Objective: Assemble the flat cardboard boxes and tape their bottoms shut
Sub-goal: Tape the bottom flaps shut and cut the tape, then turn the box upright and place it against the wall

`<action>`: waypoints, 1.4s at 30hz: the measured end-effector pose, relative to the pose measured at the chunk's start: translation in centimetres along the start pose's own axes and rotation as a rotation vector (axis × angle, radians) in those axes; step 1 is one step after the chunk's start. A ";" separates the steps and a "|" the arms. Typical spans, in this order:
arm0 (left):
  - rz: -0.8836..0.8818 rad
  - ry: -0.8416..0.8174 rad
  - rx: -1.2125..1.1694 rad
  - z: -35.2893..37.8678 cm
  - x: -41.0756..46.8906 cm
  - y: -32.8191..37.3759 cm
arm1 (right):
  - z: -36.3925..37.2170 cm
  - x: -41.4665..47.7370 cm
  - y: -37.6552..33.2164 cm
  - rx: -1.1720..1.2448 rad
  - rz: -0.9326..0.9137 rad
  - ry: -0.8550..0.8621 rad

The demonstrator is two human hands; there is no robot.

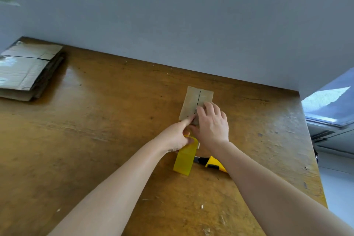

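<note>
The wooden desk [95, 140] abuts a grey wall [191, 25]; a stack of flat cardboard boxes [28, 69] lies at the far left corner of the desk, well apart from the work area. A small cardboard box [195, 97] sits right of centre, near the wall; its long axis runs away from the person toward the wall, leaning slightly right; the seam between its two closed flaps follows that axis and faces up. The right hand [212, 124] lies palm-down on the near end of the box, fingers spread and relaxed, grasping nothing. The left hand [176, 138] pinches yellow tape [184, 159] under the thumb; its index finger extends onto the near edge of the box. A yellow utility knife [212, 165] lies on the desk just beside the tape, partly under the right forearm.
</note>
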State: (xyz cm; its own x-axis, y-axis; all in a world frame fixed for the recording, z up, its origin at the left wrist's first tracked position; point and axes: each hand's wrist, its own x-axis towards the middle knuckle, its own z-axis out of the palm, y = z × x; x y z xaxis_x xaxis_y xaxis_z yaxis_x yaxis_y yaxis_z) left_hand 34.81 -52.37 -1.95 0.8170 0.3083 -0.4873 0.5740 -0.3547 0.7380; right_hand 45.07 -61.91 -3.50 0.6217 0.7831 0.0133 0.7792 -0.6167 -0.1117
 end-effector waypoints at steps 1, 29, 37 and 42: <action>0.009 0.007 0.003 0.1 0.1 0.0 | 0.0 0.2 0.0 -0.024 -0.010 0.013; 0.438 -0.102 0.989 5.1 -5.0 -5.4 | -0.1 -2.0 0.9 0.210 -0.097 -0.093; 0.401 0.631 0.485 2.7 -3.3 -3.2 | 1.0 -2.5 1.6 0.350 -0.019 -0.155; 0.075 0.378 0.516 1.5 0.4 -2.5 | 0.8 -2.2 2.0 0.402 -0.057 -0.102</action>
State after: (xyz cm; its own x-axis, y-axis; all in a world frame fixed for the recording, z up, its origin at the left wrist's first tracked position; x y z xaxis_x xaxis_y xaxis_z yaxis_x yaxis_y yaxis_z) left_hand 33.78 -52.68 -4.64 0.8346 0.5223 -0.1751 0.5452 -0.7377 0.3982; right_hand 45.17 -64.76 -4.58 0.5515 0.8316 -0.0653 0.7068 -0.5074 -0.4929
